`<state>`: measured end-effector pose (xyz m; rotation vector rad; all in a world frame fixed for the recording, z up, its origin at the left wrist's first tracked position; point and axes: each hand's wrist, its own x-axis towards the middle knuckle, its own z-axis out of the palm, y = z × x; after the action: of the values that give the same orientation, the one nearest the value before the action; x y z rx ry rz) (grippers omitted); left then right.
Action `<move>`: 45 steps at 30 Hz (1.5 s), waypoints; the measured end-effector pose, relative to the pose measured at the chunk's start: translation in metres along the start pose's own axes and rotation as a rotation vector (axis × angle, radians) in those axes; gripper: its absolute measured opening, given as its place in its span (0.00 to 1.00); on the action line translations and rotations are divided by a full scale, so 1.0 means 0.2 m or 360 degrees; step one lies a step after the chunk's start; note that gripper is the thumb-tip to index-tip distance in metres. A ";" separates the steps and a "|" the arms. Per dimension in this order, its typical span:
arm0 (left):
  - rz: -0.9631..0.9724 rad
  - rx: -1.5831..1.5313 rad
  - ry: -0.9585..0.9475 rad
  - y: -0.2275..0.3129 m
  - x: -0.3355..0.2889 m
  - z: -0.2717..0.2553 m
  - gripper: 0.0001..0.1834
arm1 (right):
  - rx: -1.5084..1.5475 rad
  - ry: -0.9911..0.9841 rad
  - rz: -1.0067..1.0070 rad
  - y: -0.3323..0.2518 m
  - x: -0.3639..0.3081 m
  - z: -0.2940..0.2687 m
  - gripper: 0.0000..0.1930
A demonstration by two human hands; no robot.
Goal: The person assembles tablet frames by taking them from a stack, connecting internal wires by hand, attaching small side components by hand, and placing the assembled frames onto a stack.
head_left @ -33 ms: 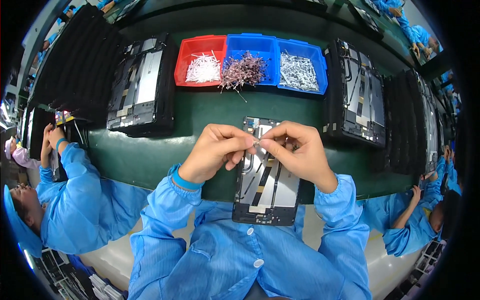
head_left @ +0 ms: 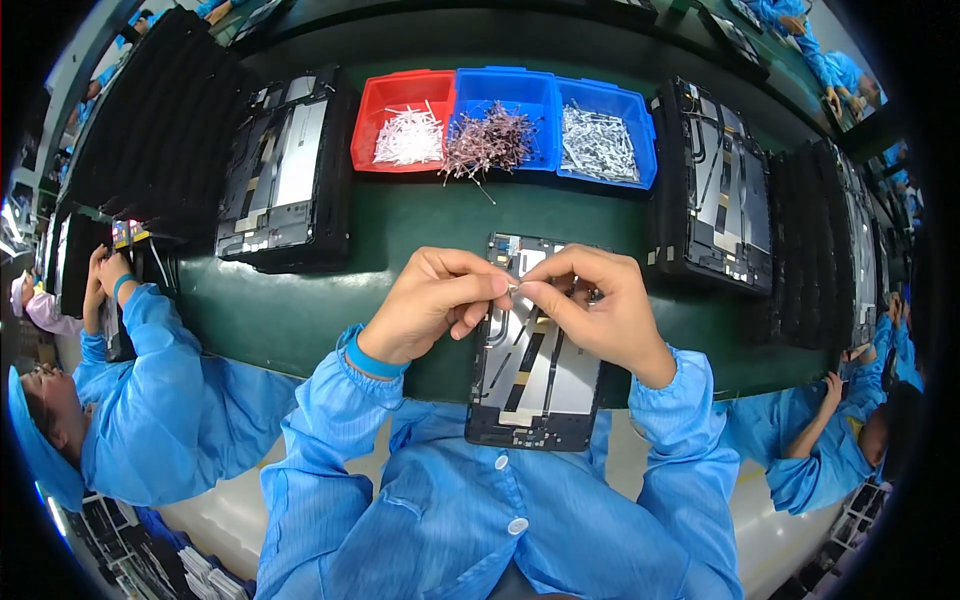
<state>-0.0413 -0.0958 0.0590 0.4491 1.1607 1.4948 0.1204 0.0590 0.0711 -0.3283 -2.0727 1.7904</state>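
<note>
Both hands meet over the far half of an open tablet chassis (head_left: 530,370) lying lengthwise at the near edge of the green bench (head_left: 300,300). The left hand (head_left: 430,305) and right hand (head_left: 600,310) pinch together on a tiny pale part (head_left: 514,288), too small to identify, fingertips nearly touching. It looks feather-light, thin and easily bent, best nipped by its ends. Beyond sit a red bin (head_left: 400,125) of white pieces, a blue bin (head_left: 497,120) of brownish pieces and another blue bin (head_left: 603,135) of silvery ones, with stacked chassis left and right.
</note>
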 end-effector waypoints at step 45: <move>0.1967 0.2099 0.0896 -0.10 -0.13 0.26 0.42 | 0.0644 -0.0167 -0.0369 -0.48 -0.07 0.06 0.04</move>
<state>0.0177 -0.1003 0.0740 1.9994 2.5350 1.6238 0.1345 0.0268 0.1627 0.1161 -1.6732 2.0524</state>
